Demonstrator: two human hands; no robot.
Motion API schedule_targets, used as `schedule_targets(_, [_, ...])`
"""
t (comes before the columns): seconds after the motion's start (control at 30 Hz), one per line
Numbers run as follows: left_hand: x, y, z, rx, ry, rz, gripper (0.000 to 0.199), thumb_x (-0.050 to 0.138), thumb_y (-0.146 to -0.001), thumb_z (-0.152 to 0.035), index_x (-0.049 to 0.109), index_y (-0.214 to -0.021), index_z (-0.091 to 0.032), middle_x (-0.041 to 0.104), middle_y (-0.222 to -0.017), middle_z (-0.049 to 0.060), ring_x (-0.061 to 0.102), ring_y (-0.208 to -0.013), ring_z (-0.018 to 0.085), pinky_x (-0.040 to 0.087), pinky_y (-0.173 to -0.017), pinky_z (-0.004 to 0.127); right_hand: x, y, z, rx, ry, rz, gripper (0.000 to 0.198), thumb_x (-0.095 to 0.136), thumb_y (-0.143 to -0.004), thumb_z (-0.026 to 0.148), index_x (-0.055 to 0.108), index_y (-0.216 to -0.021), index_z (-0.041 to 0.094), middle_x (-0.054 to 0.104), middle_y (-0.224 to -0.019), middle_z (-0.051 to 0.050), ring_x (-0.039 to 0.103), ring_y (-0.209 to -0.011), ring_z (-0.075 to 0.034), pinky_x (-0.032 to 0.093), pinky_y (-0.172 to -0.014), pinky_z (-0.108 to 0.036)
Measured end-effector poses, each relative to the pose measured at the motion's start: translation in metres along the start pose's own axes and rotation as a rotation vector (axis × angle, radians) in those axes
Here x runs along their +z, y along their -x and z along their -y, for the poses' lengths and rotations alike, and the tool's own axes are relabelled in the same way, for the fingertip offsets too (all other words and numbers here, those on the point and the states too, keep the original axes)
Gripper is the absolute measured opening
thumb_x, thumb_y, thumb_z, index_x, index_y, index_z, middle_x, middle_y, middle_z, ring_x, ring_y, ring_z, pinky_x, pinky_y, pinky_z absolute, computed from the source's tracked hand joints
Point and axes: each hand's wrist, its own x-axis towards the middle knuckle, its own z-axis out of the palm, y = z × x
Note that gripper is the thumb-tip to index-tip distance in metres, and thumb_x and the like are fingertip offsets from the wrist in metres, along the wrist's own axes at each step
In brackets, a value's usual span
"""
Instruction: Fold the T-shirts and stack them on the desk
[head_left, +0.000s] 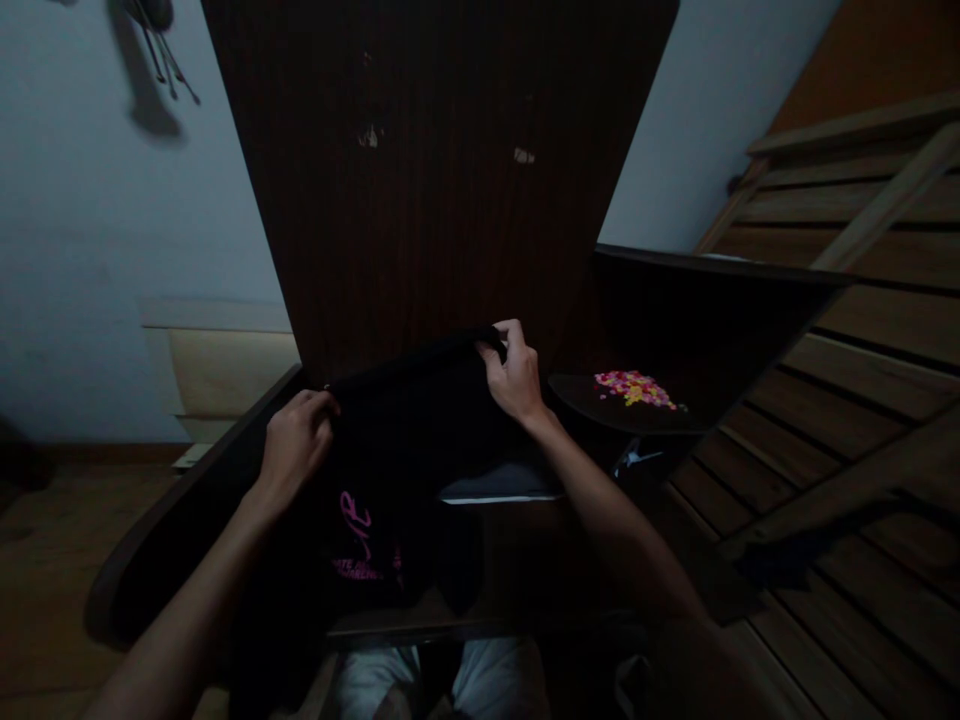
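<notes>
A black garment with pink print (pixel 411 425) is spread over a dark wooden desk, its far edge running roughly level between my hands. My left hand (pixel 296 437) pinches the left end of that edge, fingers closed. At the right end, my right hand (pixel 516 378) grips the same edge between thumb and fingers. Pink lettering and a ribbon shape show on the cloth below my left hand. Beneath the cloth, nearer my right forearm, lies a flat grey item with a white edge (pixel 501 484); its kind is unclear. Much of the garment merges into shadow.
A tall dark wooden panel (pixel 450 200) rises behind my hands. Small pink and yellow pieces (pixel 634 388) lie on a rounded shelf at right. Slatted wooden furniture (pixel 847 380) stands further right. A pale box-like object (pixel 229 370) is against the left wall.
</notes>
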Motion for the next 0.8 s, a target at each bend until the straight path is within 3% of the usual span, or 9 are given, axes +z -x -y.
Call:
schedule_targets(0.1, [-0.014, -0.013, -0.003, -0.21, 0.225, -0.045, 0.014, 0.043, -0.068, -0.021, 0.056, -0.065, -0.02, 0.052, -0.062, 0.0, 0.05, -0.059, 0.016, 0.039, -0.057, 0.027, -0.011, 0.009, 0.019, 0.014, -0.024, 0.003, 0.02, 0.053, -0.091, 0.042, 0.047, -0.095, 0.024, 0.057, -0.079, 0.0, 0.059, -0.07, -0.017, 0.043, -0.066, -0.028])
schedule_targets(0.23, [-0.045, -0.036, -0.015, -0.525, 0.552, 0.098, 0.005, 0.049, -0.067, -0.024, 0.05, -0.068, -0.019, 0.041, -0.049, -0.005, 0.038, -0.043, 0.009, 0.024, -0.045, 0.02, -0.03, 0.021, 0.033, 0.12, -0.089, -0.011, 0.023, 0.056, -0.091, 0.046, 0.047, -0.092, 0.025, 0.056, -0.08, 0.001, 0.057, -0.072, -0.016, 0.044, -0.065, -0.027])
schedule_targets(0.33, [-0.063, -0.061, -0.027, -0.551, 0.634, 0.267, 0.005, 0.048, -0.065, -0.024, 0.046, -0.067, -0.019, 0.041, -0.047, -0.005, 0.033, -0.038, 0.007, 0.018, -0.043, 0.017, -0.047, 0.023, 0.031, 0.232, -0.166, -0.017, 0.026, 0.058, -0.089, 0.049, 0.047, -0.087, 0.025, 0.055, -0.08, 0.001, 0.056, -0.073, -0.016, 0.045, -0.063, -0.027])
schedule_targets(0.4, [-0.061, -0.08, -0.032, -0.495, 0.62, 0.391, 0.006, 0.046, -0.063, -0.023, 0.048, -0.066, -0.019, 0.042, -0.047, -0.005, 0.032, -0.037, 0.007, 0.017, -0.042, 0.017, -0.057, 0.021, 0.02, 0.319, -0.216, -0.008, 0.028, 0.06, -0.087, 0.05, 0.046, -0.084, 0.025, 0.055, -0.077, 0.001, 0.055, -0.071, -0.016, 0.044, -0.06, -0.026])
schedule_targets(0.5, [-0.025, -0.102, -0.033, -0.379, 0.541, 0.63, 0.015, 0.046, -0.06, -0.023, 0.056, -0.071, -0.019, 0.049, -0.052, -0.002, 0.04, -0.042, 0.011, 0.026, -0.041, 0.02, -0.063, 0.017, -0.016, 0.485, -0.271, 0.055, 0.034, 0.065, -0.081, 0.051, 0.043, -0.079, 0.025, 0.051, -0.07, 0.003, 0.05, -0.063, -0.014, 0.04, -0.053, -0.024])
schedule_targets(0.6, [0.04, -0.108, -0.022, -0.234, 0.378, 0.801, 0.019, 0.046, -0.061, -0.022, 0.059, -0.074, -0.02, 0.054, -0.058, -0.001, 0.05, -0.051, 0.014, 0.038, -0.047, 0.024, -0.054, 0.022, -0.073, 0.675, -0.295, 0.127, 0.04, 0.069, -0.072, 0.051, 0.04, -0.076, 0.024, 0.047, -0.065, 0.006, 0.046, -0.058, -0.012, 0.036, -0.051, -0.022])
schedule_targets(0.67, [0.087, -0.101, -0.012, -0.104, 0.126, 0.762, 0.017, 0.044, -0.062, -0.018, 0.058, -0.072, -0.02, 0.06, -0.065, 0.001, 0.058, -0.062, 0.017, 0.046, -0.057, 0.027, -0.042, 0.033, -0.113, 0.804, -0.266, 0.16, 0.04, 0.068, -0.07, 0.05, 0.039, -0.077, 0.024, 0.049, -0.065, 0.007, 0.046, -0.057, -0.012, 0.036, -0.052, -0.022])
schedule_targets(0.8, [0.152, -0.073, 0.006, -0.081, -0.02, 0.7, 0.016, 0.049, -0.068, -0.013, 0.058, -0.08, -0.019, 0.069, -0.089, 0.008, 0.065, -0.09, 0.022, 0.049, -0.081, 0.031, -0.023, 0.063, -0.169, 0.965, -0.141, 0.222, 0.036, 0.069, -0.071, 0.044, 0.04, -0.075, 0.024, 0.05, -0.066, 0.006, 0.05, -0.061, -0.012, 0.04, -0.057, -0.023])
